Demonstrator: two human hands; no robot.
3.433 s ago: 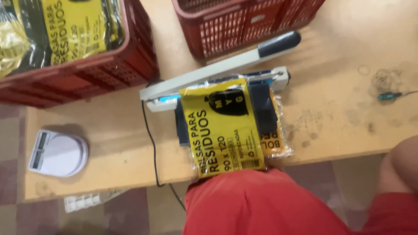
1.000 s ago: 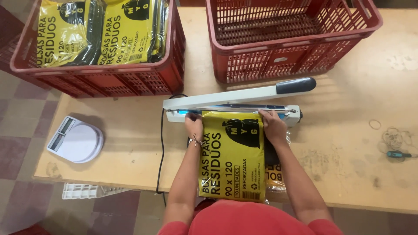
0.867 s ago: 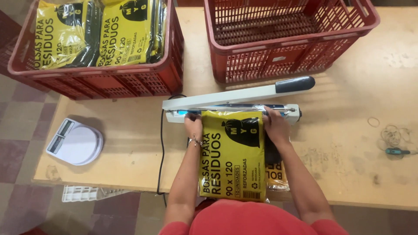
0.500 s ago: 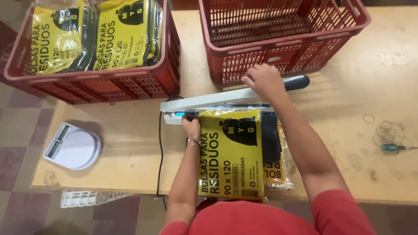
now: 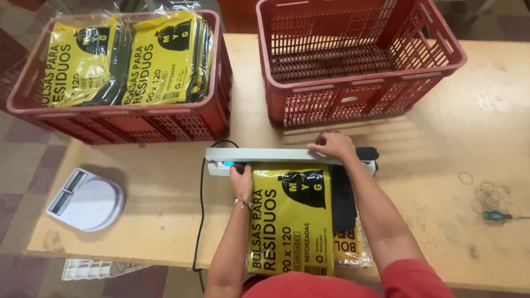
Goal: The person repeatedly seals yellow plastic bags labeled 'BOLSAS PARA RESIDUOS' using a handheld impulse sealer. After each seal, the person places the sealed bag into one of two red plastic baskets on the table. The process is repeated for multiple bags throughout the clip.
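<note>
While the sealer bar [image 5: 276, 155] sits lowered, head view only:
Right hand [image 5: 333, 146]: palm flat, fingers spread, pressing the bar.
Left hand [image 5: 241, 181]: fingers closed, pinching the yellow bag pack's [image 5: 290, 221] top-left corner beside the bar.
Risk: fingers so near could be nipped; a skewed edge would seal crooked.
Pack: clear wrap, black bags inside, flat on the table [image 5: 441, 165].

A yellow packet [image 5: 291, 218] with black print lies near, under a pale grey sealer [image 5: 265, 157] with a black handle tip. 2 red lattice crates [image 5: 361, 60] stand far; the left one holds yellow-and-black packets [image 5: 118, 60]. The scale [image 5: 87, 199] is white.
</note>
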